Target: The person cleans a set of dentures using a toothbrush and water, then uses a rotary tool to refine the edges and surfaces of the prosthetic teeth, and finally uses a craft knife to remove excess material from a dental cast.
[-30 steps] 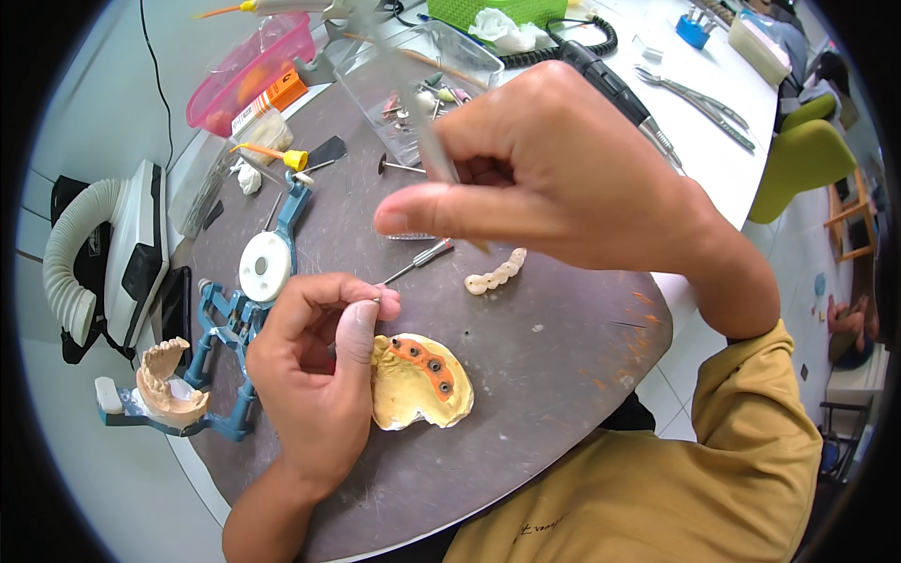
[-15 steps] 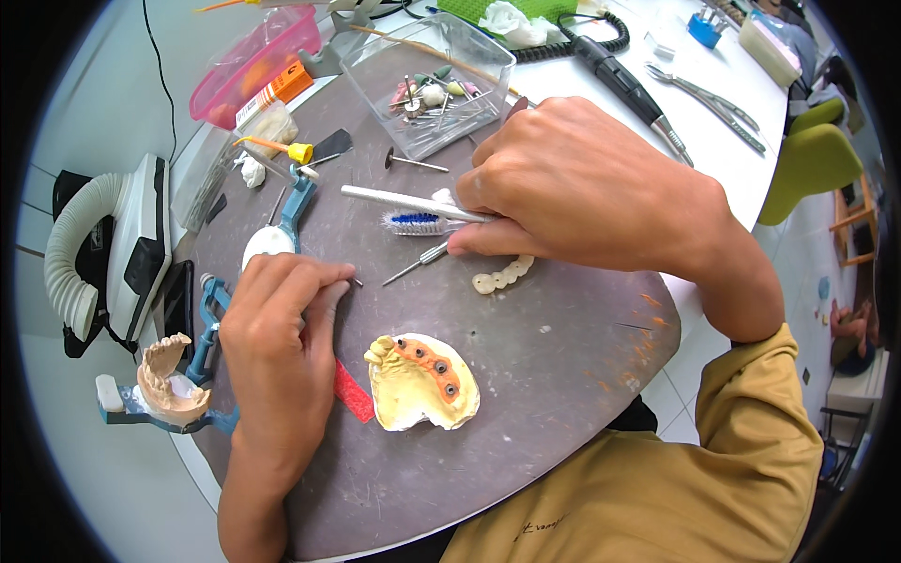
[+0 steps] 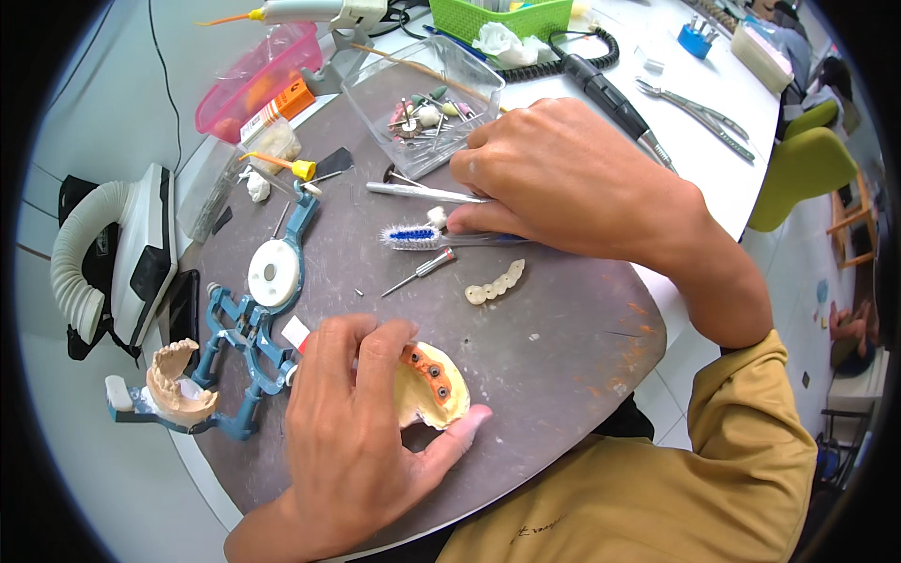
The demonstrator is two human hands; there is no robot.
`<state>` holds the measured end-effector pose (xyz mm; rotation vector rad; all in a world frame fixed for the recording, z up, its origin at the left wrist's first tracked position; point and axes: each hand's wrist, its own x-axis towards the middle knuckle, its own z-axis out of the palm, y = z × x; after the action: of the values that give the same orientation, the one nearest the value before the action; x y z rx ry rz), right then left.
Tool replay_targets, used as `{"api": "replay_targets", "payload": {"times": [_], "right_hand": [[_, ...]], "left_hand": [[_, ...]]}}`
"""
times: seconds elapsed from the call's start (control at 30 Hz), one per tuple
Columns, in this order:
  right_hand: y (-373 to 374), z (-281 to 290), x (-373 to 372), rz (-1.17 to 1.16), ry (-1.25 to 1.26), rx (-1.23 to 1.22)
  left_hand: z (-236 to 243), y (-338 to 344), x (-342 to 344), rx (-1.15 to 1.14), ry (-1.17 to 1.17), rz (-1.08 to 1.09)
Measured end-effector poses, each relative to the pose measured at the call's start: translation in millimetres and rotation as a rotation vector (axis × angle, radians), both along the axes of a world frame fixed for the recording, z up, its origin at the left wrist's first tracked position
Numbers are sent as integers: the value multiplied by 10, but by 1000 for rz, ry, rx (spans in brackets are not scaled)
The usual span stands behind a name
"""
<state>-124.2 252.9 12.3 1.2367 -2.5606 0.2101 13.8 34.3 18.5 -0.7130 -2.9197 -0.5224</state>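
My left hand [image 3: 361,432] is curled around a yellow plaster dental cast [image 3: 408,403], thumb at its near right edge, fingers over its left side. The cast has an orange gum strip [image 3: 427,368] with dark round metal sockets; part is hidden under my fingers. My right hand [image 3: 582,178] is closed around a slim silver tool handle [image 3: 418,192], whose far end is hidden. Just below it lies a clear brush with blue bristles [image 3: 413,237]. Nearby are a small screwdriver [image 3: 420,272], a tiny metal piece [image 3: 358,292] and a cream tooth bridge [image 3: 496,283].
At left stand a blue articulator [image 3: 253,342] and a beige jaw model [image 3: 178,385]. A clear box of burs [image 3: 427,117] is at the back, with a black handpiece [image 3: 610,98] and pliers [image 3: 699,114] to the right. A white suction unit [image 3: 131,253] stands far left.
My left hand has left the tiny metal piece on the bench and moved nearer, onto the dental cast. The silver handle has slid rightward in my right hand. The view has shifted slightly.
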Motion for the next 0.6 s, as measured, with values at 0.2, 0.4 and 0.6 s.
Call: {"api": "replay_targets", "payload": {"times": [0.2,0.4,0.6], "right_hand": [[-8,36,36,-5,91,-174],[-166,32,316,319,-278,-330],[-314,-220,422,501,-285,-347]], "left_hand": [[124,-105,-9,101,-78,-138],[76,-228,198,252,-39,86],[-163,-163,221,282,229,143]]}}
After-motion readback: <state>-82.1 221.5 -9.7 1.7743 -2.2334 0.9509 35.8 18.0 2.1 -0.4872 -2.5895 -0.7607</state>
